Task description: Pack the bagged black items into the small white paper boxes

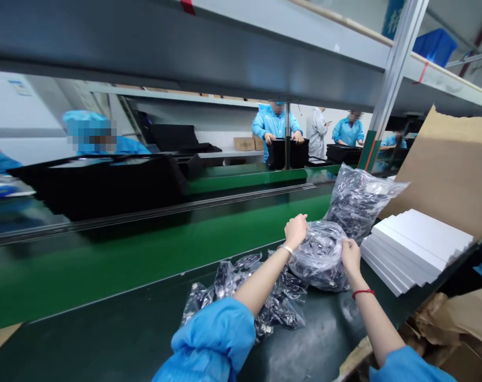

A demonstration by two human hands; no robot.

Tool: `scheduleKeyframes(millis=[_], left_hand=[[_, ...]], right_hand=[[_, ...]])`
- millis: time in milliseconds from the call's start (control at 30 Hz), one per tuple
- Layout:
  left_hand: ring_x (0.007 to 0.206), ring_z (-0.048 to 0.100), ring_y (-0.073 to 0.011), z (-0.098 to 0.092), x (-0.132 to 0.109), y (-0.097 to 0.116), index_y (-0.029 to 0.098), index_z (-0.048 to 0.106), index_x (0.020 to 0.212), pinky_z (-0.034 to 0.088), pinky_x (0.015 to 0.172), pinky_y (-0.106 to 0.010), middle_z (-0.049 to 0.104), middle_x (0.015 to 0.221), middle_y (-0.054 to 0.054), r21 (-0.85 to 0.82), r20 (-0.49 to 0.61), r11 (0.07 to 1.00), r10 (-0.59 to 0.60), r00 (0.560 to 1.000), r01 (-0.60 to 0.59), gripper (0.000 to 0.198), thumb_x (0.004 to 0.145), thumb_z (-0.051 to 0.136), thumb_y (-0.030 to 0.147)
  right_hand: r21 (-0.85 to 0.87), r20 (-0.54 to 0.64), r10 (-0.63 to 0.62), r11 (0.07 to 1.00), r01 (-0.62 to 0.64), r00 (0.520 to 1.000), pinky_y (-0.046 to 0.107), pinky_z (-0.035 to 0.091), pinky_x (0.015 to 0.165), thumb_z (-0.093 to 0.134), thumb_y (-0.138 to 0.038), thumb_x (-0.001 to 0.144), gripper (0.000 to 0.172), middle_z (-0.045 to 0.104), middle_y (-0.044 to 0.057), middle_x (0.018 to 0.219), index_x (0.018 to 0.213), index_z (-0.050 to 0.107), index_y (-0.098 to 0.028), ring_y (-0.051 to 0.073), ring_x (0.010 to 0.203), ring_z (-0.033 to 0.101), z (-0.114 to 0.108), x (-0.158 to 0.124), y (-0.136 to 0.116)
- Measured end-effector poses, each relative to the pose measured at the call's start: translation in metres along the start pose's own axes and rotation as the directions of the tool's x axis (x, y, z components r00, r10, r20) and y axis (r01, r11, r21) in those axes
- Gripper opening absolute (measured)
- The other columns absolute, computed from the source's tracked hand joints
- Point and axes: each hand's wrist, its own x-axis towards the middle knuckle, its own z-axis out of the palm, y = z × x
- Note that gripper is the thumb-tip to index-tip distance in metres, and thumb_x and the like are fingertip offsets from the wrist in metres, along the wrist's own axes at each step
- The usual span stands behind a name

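Observation:
A large clear plastic bag (323, 257) full of dark cables rests on the dark green table (117, 339). My left hand (295, 231) is closed on the bag's upper left edge. On its right side, my right hand (350, 254) pinches the plastic. Behind it stands a second clear bag (354, 204) of dark items, upright. Small clear packets (281, 307) with cables lie in a loose pile under and beside my left forearm.
White flat boxes (420, 244) are stacked at the right, by a tall cardboard flap (452, 164). A green conveyor (117, 265) runs behind the table. Black trays (105, 183) stand beyond it. Co-workers in blue work across. A shelf (185, 48) hangs overhead.

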Motion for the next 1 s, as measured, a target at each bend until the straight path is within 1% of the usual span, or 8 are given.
scheduleKeyframes(millis=[233, 333, 433, 500, 600, 733, 867, 1000], left_hand=[[0.113, 0.061, -0.0249, 0.019, -0.006, -0.012, 0.017, 0.062, 0.117, 0.051, 0.098, -0.049, 0.063, 0.123, -0.009, -0.03, 0.026, 0.997, 0.065, 0.998, -0.064, 0.03, 0.095, 0.061, 0.038], [0.11, 0.062, -0.0234, 0.026, -0.005, -0.023, 0.016, 0.064, 0.111, 0.051, 0.097, -0.047, 0.064, 0.119, -0.009, -0.082, 0.02, 0.994, 0.072, 0.997, -0.07, 0.024, 0.096, 0.059, 0.035], [0.114, 0.059, -0.0229, 0.018, -0.016, -0.03, 0.017, 0.062, 0.117, 0.047, 0.104, -0.044, 0.062, 0.118, -0.008, -0.167, -0.027, 0.974, 0.153, 0.988, -0.155, 0.025, 0.096, 0.057, 0.03], [0.121, 0.053, -0.0232, 0.01, -0.038, -0.033, 0.02, 0.057, 0.125, 0.041, 0.11, -0.042, 0.058, 0.124, -0.008, -0.218, -0.09, 0.948, 0.218, 0.972, -0.233, 0.03, 0.096, 0.054, 0.029], [0.127, 0.048, -0.0243, -0.001, -0.09, -0.036, 0.024, 0.054, 0.125, 0.036, 0.114, -0.044, 0.054, 0.131, -0.008, -0.271, -0.153, 0.902, 0.304, 0.94, -0.335, 0.029, 0.097, 0.051, 0.027], [0.125, 0.05, -0.024, -0.003, -0.174, -0.05, 0.027, 0.056, 0.118, 0.038, 0.112, -0.044, 0.056, 0.128, -0.008, -0.384, -0.116, 0.82, 0.414, 0.903, -0.425, 0.023, 0.098, 0.046, 0.029], [0.121, 0.054, -0.0222, 0.007, -0.239, -0.087, 0.029, 0.061, 0.11, 0.044, 0.107, -0.039, 0.059, 0.125, -0.007, -0.448, 0.063, 0.825, 0.414, 0.908, -0.345, 0.022, 0.1, 0.042, 0.031], [0.116, 0.058, -0.0222, 0.024, -0.275, -0.126, 0.027, 0.063, 0.103, 0.047, 0.104, -0.038, 0.061, 0.12, -0.009, -0.471, 0.118, 0.842, 0.354, 0.928, -0.262, 0.028, 0.102, 0.037, 0.035]], right_hand=[[0.037, 0.019, 0.002, 0.999, -0.003, 1.0, 0.039, 0.056, 0.087, 0.059, -0.04, 0.094, 0.037, 0.061, 0.008, 0.12, 0.122, 0.058, -0.016, 0.018, 0.102, 0.063, 0.001, 0.016, 0.019], [0.013, -0.002, -0.044, 0.999, 0.044, 0.999, 0.039, 0.056, 0.087, 0.06, -0.04, 0.094, 0.038, 0.061, 0.008, 0.119, 0.123, 0.057, -0.016, 0.018, 0.102, 0.063, -0.015, 0.012, 0.02], [-0.021, -0.048, -0.161, 0.987, 0.16, 0.986, 0.044, 0.053, 0.093, 0.059, -0.039, 0.094, 0.042, 0.057, 0.01, 0.129, 0.129, 0.054, -0.017, 0.022, 0.111, 0.06, -0.036, 0.005, 0.007], [-0.045, 0.001, -0.283, 0.958, 0.282, 0.959, 0.046, 0.052, 0.096, 0.058, -0.039, 0.095, 0.043, 0.054, 0.01, 0.133, 0.132, 0.052, -0.018, 0.023, 0.116, 0.058, -0.043, -0.001, -0.01], [-0.083, 0.258, -0.436, 0.879, 0.469, 0.862, 0.042, 0.054, 0.093, 0.057, -0.039, 0.096, 0.037, 0.059, 0.009, 0.126, 0.126, 0.056, -0.017, 0.02, 0.109, 0.061, -0.035, -0.009, -0.041], [-0.199, 0.563, -0.405, 0.78, 0.593, 0.721, 0.045, 0.052, 0.096, 0.06, -0.04, 0.093, 0.038, 0.06, 0.009, 0.126, 0.123, 0.059, -0.017, 0.021, 0.111, 0.06, 0.002, -0.02, -0.071], [-0.318, 0.651, -0.308, 0.719, 0.618, 0.694, 0.049, 0.049, 0.1, 0.06, -0.041, 0.093, 0.042, 0.056, 0.01, 0.133, 0.127, 0.056, -0.017, 0.024, 0.118, 0.057, 0.024, -0.029, -0.085], [-0.323, 0.639, -0.295, 0.735, 0.596, 0.71, 0.046, 0.051, 0.097, 0.06, -0.04, 0.093, 0.039, 0.057, 0.01, 0.13, 0.124, 0.058, -0.017, 0.022, 0.115, 0.058, 0.021, -0.032, -0.091]])
